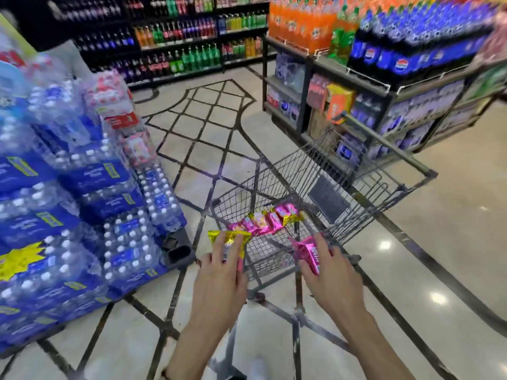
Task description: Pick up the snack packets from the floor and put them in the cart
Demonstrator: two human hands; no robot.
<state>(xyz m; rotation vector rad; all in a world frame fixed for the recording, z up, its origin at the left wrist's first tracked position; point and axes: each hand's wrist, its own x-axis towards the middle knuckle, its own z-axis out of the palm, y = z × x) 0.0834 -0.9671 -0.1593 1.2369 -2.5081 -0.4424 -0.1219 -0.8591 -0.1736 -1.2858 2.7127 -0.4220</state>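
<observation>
Hands hover at the near rim of the grey wire cart (238, 204), left hand (219, 286) gripping a gold foil snack packet (229, 237), right hand (332, 283) a pink foil packet (308, 253).

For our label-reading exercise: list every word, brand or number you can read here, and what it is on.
None can be read.
Print on the gold packet and pink packet: blurred.
Labels on the water packs: blurred.
On the blue bottles: a round logo, no legible words.
</observation>
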